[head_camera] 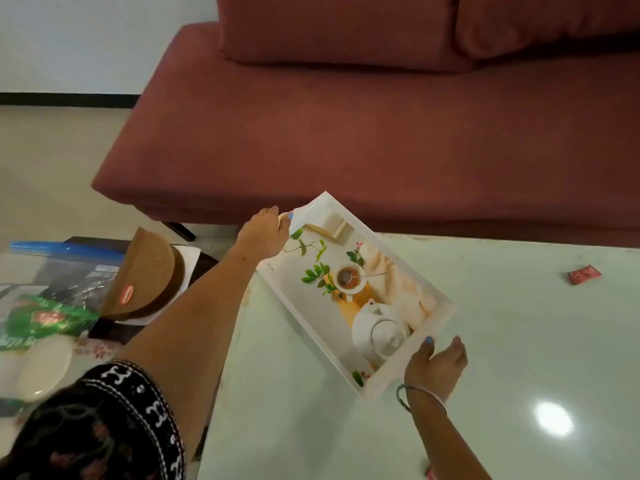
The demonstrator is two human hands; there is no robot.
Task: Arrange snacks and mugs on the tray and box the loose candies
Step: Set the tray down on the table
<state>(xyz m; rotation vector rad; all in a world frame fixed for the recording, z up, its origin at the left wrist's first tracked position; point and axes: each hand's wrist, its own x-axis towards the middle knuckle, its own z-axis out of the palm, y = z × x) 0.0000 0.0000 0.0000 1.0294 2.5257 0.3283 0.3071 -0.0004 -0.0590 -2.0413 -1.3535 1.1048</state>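
A white rectangular tray (446, 308) with a printed picture of a teapot, cup and leaves lies slanted at the far left corner of the pale glossy table (485, 358). Nothing stands in the tray. My left hand (265, 230) grips its far short end, thumb on the rim. My right hand (438, 362) holds the near short end, thumb over the rim. A small red candy wrapper (584, 274) lies alone on the table at the right. Another bit of red wrapper (430, 474) peeks out by my right forearm.
Left of the table, on a lower surface, are a brown half-round box (142, 278) with a red label, a green snack bag (48, 318), a white oval plate (43, 368) and a blue-edged item (65, 249). A dark red sofa (346, 133) runs behind the table.
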